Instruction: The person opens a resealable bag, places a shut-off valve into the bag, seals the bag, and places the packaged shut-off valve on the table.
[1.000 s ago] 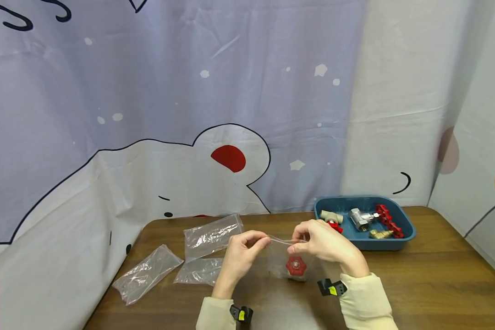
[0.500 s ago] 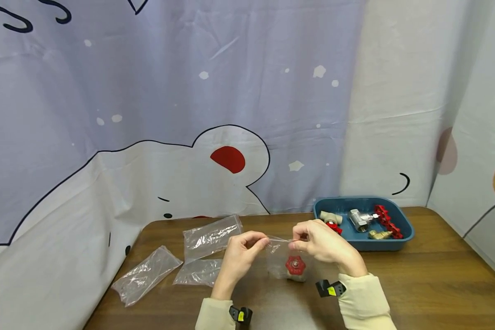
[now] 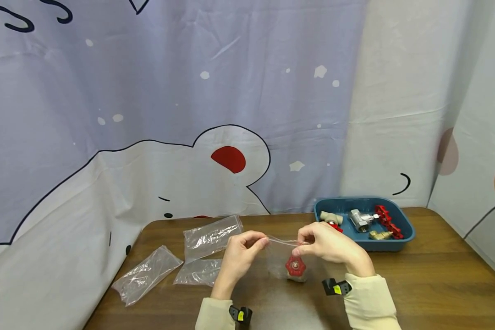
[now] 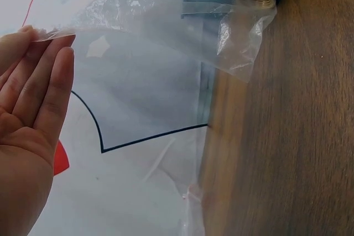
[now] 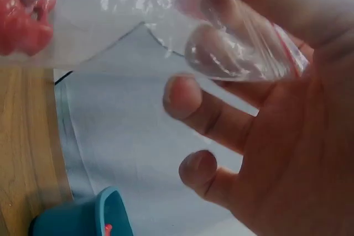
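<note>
A clear zip-lock bag (image 3: 275, 261) hangs upright between the two hands in the head view. Inside, at its bottom, sits a valve with a red handwheel (image 3: 295, 266); the lower end looks pale through the plastic. My left hand (image 3: 240, 259) pinches the top left corner between thumb and fingertips. At the top right my right hand (image 3: 334, 245) pinches the same edge with thumb and index finger. In the right wrist view a red zip strip (image 5: 289, 48) runs into the right hand, while its other fingers (image 5: 207, 117) stay apart from the bag.
Several flat clear bags (image 3: 147, 274) lie on the wooden table (image 3: 445, 275) at the left. A blue bin (image 3: 381, 245) stands at the back right, holding a silver valve (image 3: 360, 221), brass fittings and red handwheels. A printed curtain (image 3: 169, 91) hangs behind.
My right hand has shifted slightly to the right along the bag's top edge. The left hand keeps its place, and the valve in the bag stays where it was.
</note>
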`<control>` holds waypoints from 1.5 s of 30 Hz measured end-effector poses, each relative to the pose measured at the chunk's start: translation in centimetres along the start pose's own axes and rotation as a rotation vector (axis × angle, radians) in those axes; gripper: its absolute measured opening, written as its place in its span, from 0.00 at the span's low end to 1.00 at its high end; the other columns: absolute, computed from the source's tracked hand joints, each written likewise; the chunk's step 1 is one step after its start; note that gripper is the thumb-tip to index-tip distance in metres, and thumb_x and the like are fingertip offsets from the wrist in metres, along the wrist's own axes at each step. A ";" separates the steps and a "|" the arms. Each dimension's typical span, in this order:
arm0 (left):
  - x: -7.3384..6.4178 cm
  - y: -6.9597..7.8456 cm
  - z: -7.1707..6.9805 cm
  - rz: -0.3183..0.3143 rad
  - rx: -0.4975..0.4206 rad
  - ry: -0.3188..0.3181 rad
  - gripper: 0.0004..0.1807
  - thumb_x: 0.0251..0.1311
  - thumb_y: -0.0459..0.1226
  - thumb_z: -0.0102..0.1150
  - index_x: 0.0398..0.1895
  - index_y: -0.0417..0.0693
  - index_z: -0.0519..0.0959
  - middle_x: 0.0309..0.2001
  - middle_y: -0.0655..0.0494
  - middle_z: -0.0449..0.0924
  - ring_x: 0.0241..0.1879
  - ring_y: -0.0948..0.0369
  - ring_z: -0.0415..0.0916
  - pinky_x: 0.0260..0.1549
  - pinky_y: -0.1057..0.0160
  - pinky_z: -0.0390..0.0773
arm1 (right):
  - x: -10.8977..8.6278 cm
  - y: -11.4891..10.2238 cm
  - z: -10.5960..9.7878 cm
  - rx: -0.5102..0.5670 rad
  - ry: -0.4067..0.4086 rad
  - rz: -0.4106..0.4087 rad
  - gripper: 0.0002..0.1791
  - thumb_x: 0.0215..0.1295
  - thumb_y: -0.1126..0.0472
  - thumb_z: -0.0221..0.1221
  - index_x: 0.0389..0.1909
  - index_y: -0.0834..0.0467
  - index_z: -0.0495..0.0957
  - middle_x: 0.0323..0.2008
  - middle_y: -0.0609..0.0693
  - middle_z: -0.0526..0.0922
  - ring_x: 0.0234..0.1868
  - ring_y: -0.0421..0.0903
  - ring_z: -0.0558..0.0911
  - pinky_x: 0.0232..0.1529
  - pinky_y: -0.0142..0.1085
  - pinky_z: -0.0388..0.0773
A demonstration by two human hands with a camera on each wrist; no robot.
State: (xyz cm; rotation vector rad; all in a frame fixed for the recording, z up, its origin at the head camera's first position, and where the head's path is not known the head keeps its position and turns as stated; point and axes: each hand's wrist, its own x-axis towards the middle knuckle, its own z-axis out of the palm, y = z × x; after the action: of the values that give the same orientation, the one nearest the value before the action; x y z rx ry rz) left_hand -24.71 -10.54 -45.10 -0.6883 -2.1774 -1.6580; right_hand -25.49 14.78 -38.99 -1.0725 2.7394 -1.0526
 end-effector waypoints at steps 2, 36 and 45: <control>0.0 0.0 0.0 -0.014 -0.004 0.000 0.04 0.61 0.38 0.66 0.34 0.47 0.86 0.30 0.62 0.84 0.28 0.65 0.77 0.28 0.69 0.75 | 0.0 0.1 0.1 -0.012 0.010 -0.020 0.15 0.56 0.50 0.70 0.17 0.45 0.74 0.15 0.34 0.65 0.20 0.34 0.65 0.21 0.28 0.60; 0.0 -0.2 -0.1 -0.013 -0.011 0.009 0.05 0.61 0.38 0.66 0.35 0.46 0.85 0.30 0.64 0.84 0.29 0.65 0.78 0.28 0.68 0.77 | 0.1 1.0 0.2 -0.030 0.106 -0.029 0.17 0.58 0.54 0.69 0.16 0.45 0.73 0.17 0.34 0.67 0.21 0.34 0.66 0.22 0.29 0.62; 0.0 -0.2 -0.1 -0.002 0.006 0.022 0.05 0.62 0.38 0.65 0.34 0.45 0.85 0.29 0.62 0.84 0.28 0.65 0.78 0.27 0.68 0.76 | -0.5 1.2 -0.3 0.020 0.039 0.030 0.12 0.58 0.49 0.69 0.21 0.46 0.78 0.17 0.35 0.71 0.19 0.34 0.68 0.21 0.29 0.64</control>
State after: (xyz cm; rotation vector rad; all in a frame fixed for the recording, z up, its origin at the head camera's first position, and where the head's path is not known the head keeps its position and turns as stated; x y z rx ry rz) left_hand -24.81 -10.66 -45.22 -0.6631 -2.1678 -1.6512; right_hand -25.93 15.90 -39.56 -1.0164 2.7593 -1.1066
